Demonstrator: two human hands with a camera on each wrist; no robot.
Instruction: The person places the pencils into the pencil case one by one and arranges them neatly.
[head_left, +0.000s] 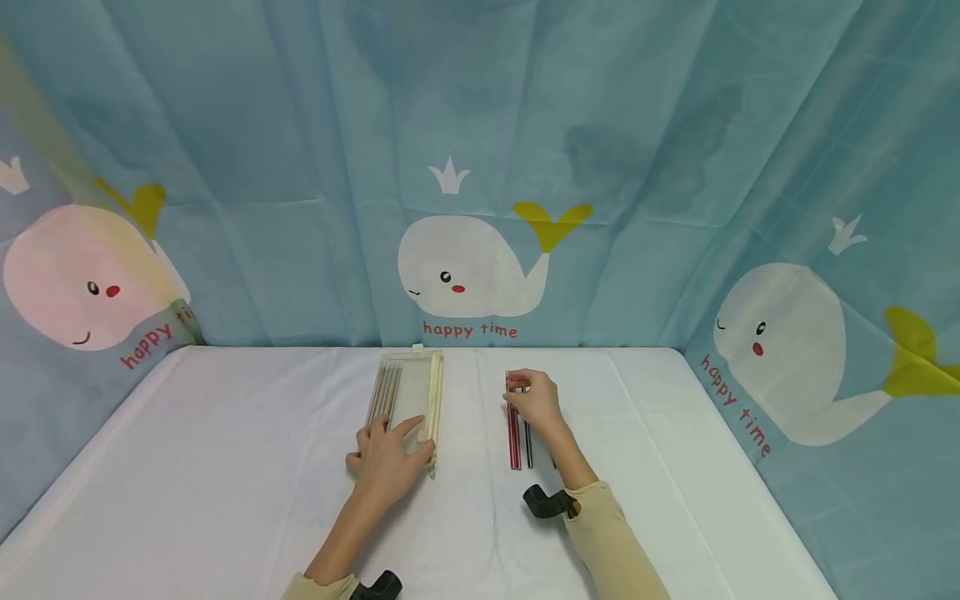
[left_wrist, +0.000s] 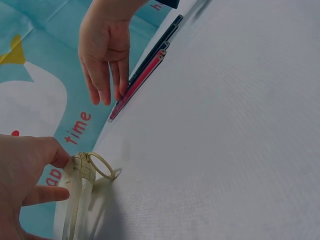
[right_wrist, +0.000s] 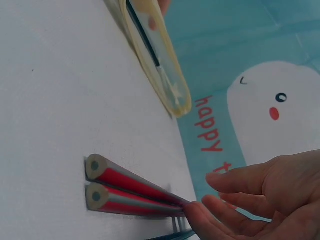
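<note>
Head view: the pouch [head_left: 414, 383] is being steadied on the desk [head_left: 225, 467] by the left hand [head_left: 388, 462], whose fingers are being kept spread across its near end rather than curled around it. To the right of the pouch, and apart from it, two red pencils [head_left: 514, 442] are lying side by side, with dark pencils [head_left: 528, 450] just beyond them. Over the red pair the right hand [head_left: 537, 400] is being held loosely; the pencils are being touched by its fingertips, but the thumb is being held away, so no grip is being made.

From here, a red pencil could be rolled or pushed askew, since contact is being made from one side only. The dark pencils could be nudged too, because they are lying so near the same fingers. The pouch itself could be made to slide or tip if the left hand's pressure were lightened or placed unevenly.

Inside the pouch, several slim pencils [head_left: 385, 387] are being shown through the clear face, bunched along its left side; the rest of that face is showing pale. At the pouch's edge a ring [left_wrist: 102, 166] is hanging. Whether the pouch is being left unfastened cannot be told; if so, its contents could be spilled by a tilt.
</note>
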